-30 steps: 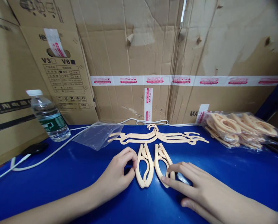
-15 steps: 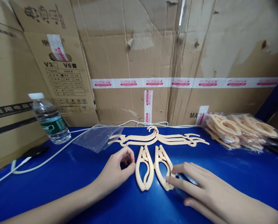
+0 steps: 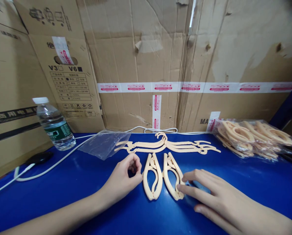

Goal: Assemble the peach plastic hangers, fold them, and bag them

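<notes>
Two cream plastic folding hangers, folded up, lie side by side on the blue tabletop: a left one (image 3: 146, 186) and a right one (image 3: 167, 182). My left hand (image 3: 126, 174) is curled, thumb and fingertips nearly meeting at the outer edge of the left folded hanger; nothing shows inside the curl. My right hand (image 3: 210, 192) is open, fingers apart, with its foremost fingertips on or right beside the right folded hanger's outer arm. Behind them lie two unfolded hangers (image 3: 146, 144), one overlapping the other, their hooks pointing away from me.
An empty clear plastic bag (image 3: 103, 145) lies left of the unfolded hangers. A water bottle (image 3: 55, 125), a black device (image 3: 39, 157) and a white cable (image 3: 51, 169) are at the left. Bagged folded hangers (image 3: 248, 138) pile up at the right. Cardboard (image 3: 141, 65) stands along the back.
The view has shifted very slightly, so everything sits a little further right. Both hands and the hangers keep the same places relative to each other.
</notes>
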A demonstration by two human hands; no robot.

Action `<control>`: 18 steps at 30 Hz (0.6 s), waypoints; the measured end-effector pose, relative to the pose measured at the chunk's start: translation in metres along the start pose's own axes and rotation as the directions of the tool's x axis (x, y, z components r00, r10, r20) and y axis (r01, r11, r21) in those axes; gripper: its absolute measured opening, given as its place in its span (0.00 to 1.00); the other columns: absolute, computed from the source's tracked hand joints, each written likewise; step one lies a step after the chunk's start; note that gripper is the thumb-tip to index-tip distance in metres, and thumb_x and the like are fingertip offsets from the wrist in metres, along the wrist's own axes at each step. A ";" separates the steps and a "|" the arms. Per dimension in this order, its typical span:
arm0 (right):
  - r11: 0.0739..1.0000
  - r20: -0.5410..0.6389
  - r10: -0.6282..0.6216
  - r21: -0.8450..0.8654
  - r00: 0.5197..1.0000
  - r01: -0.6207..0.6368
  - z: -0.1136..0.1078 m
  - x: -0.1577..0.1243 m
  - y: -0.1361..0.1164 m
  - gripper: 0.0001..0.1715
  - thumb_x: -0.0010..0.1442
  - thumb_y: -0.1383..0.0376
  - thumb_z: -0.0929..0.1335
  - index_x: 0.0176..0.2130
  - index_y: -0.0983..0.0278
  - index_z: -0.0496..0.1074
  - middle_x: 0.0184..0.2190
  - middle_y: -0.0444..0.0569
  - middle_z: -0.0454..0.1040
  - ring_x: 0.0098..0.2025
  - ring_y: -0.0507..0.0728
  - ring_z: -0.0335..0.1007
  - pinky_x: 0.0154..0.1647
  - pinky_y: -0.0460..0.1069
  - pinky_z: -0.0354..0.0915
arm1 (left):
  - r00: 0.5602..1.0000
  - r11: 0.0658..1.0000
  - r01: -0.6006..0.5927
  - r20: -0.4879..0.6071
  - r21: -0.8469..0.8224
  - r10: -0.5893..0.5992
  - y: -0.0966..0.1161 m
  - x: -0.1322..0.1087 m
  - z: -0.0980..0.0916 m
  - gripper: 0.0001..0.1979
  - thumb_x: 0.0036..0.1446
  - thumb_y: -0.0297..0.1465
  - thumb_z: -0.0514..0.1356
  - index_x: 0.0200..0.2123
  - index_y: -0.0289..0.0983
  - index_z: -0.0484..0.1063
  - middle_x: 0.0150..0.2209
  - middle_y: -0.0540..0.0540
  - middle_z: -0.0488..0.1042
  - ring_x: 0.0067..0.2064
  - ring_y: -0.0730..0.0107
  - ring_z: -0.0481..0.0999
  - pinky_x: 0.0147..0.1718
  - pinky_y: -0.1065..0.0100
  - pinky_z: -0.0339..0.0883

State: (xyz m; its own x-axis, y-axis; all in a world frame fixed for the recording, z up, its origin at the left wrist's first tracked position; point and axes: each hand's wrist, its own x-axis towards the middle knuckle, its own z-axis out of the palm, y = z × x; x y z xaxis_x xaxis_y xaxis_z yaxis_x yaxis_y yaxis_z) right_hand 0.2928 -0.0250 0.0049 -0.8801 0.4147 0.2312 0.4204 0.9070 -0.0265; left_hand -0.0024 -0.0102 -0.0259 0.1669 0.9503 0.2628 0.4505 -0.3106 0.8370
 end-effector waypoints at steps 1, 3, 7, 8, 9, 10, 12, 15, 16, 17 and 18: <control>1.000 0.000 -0.003 -0.002 1.000 0.003 0.000 0.000 0.000 0.27 0.68 0.66 0.62 0.65 0.62 0.58 0.54 0.57 0.68 0.52 0.61 0.68 0.51 0.52 0.68 | 1.000 1.000 0.002 -0.003 0.001 -0.002 -0.001 0.000 0.000 0.04 0.47 0.26 0.54 0.27 0.39 0.59 0.26 0.54 0.62 0.28 0.73 0.63 0.29 0.69 0.59; 1.000 0.005 -0.008 -0.003 1.000 0.008 0.000 0.001 0.001 0.27 0.68 0.66 0.62 0.65 0.62 0.58 0.53 0.58 0.68 0.52 0.61 0.68 0.50 0.53 0.69 | 1.000 1.000 0.000 -0.006 0.005 0.000 -0.003 0.000 0.000 0.04 0.49 0.27 0.54 0.28 0.39 0.59 0.26 0.55 0.62 0.27 0.73 0.62 0.29 0.69 0.58; 1.000 -0.002 -0.001 -0.001 1.000 0.001 0.000 0.003 0.003 0.26 0.68 0.66 0.62 0.64 0.63 0.59 0.53 0.58 0.67 0.52 0.62 0.68 0.51 0.53 0.69 | 1.000 1.000 -0.013 -0.001 0.013 0.013 -0.006 0.001 0.000 0.03 0.52 0.28 0.54 0.29 0.39 0.59 0.27 0.54 0.62 0.29 0.72 0.63 0.30 0.68 0.59; 1.000 -0.010 0.002 0.000 1.000 -0.002 0.000 0.003 0.004 0.26 0.68 0.66 0.62 0.64 0.63 0.59 0.53 0.58 0.68 0.52 0.62 0.68 0.50 0.54 0.69 | 1.000 1.000 -0.014 -0.001 0.011 0.014 -0.007 0.001 0.000 0.03 0.53 0.29 0.54 0.29 0.39 0.59 0.28 0.54 0.62 0.30 0.71 0.63 0.31 0.68 0.59; 1.000 -0.020 0.006 0.002 1.000 -0.006 0.000 0.003 0.004 0.26 0.68 0.66 0.62 0.63 0.63 0.59 0.52 0.58 0.68 0.52 0.62 0.68 0.50 0.54 0.69 | 1.000 1.000 -0.013 -0.003 0.008 0.013 -0.007 0.001 0.000 0.04 0.53 0.29 0.54 0.29 0.40 0.59 0.29 0.54 0.62 0.30 0.71 0.63 0.31 0.67 0.59; 1.000 -0.028 0.011 0.007 1.000 -0.010 0.001 0.003 0.005 0.25 0.68 0.66 0.62 0.63 0.62 0.60 0.52 0.58 0.68 0.51 0.62 0.68 0.50 0.54 0.69 | 1.000 1.000 -0.011 -0.005 0.004 0.011 -0.008 0.001 0.001 0.04 0.54 0.29 0.53 0.29 0.40 0.58 0.29 0.54 0.62 0.30 0.71 0.63 0.31 0.67 0.59; 1.000 -0.037 0.024 0.019 0.999 -0.023 0.002 0.002 0.006 0.25 0.68 0.67 0.62 0.63 0.62 0.60 0.52 0.58 0.68 0.51 0.62 0.68 0.50 0.53 0.69 | 1.000 1.000 -0.008 -0.008 -0.008 0.008 -0.008 0.002 0.000 0.05 0.53 0.29 0.53 0.29 0.40 0.57 0.29 0.54 0.62 0.30 0.71 0.63 0.31 0.67 0.59; 0.998 -0.033 0.037 0.045 0.999 -0.035 0.003 0.000 0.007 0.26 0.68 0.67 0.62 0.63 0.61 0.59 0.52 0.57 0.68 0.52 0.61 0.68 0.50 0.53 0.69 | 1.000 1.000 -0.002 -0.007 -0.024 0.002 -0.007 0.002 0.000 0.07 0.51 0.27 0.53 0.28 0.41 0.53 0.28 0.55 0.61 0.29 0.72 0.61 0.31 0.67 0.57; 0.998 -0.030 0.040 0.050 0.999 -0.039 0.003 0.000 0.007 0.26 0.68 0.67 0.62 0.63 0.60 0.59 0.52 0.57 0.68 0.52 0.61 0.67 0.50 0.53 0.69 | 1.000 1.000 0.002 -0.007 -0.028 -0.002 -0.007 0.001 0.000 0.07 0.50 0.27 0.52 0.28 0.41 0.53 0.27 0.55 0.60 0.29 0.73 0.60 0.30 0.67 0.56; 0.998 -0.029 0.045 0.054 0.999 -0.043 0.003 -0.001 0.007 0.26 0.68 0.67 0.62 0.64 0.60 0.59 0.52 0.57 0.67 0.52 0.61 0.67 0.51 0.53 0.69 | 1.000 1.000 0.005 -0.008 -0.030 -0.006 -0.006 0.001 0.000 0.08 0.48 0.27 0.52 0.28 0.41 0.52 0.27 0.56 0.60 0.29 0.73 0.59 0.30 0.67 0.56; 0.997 -0.029 0.050 0.057 0.998 -0.048 0.003 -0.001 0.008 0.26 0.68 0.67 0.61 0.64 0.60 0.59 0.52 0.57 0.67 0.52 0.61 0.67 0.51 0.53 0.69 | 1.000 1.000 0.010 -0.011 -0.030 -0.010 -0.006 0.001 0.000 0.08 0.48 0.26 0.52 0.27 0.41 0.52 0.27 0.56 0.60 0.29 0.73 0.59 0.30 0.67 0.55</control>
State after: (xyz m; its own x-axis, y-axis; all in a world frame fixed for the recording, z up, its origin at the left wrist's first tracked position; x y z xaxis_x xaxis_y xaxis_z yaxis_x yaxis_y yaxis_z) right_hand 0.2962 -0.0183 0.0016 -0.8511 0.4572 0.2581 0.4492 0.8886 -0.0927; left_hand -0.0051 -0.0076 -0.0308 0.1532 0.9535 0.2596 0.4257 -0.3008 0.8534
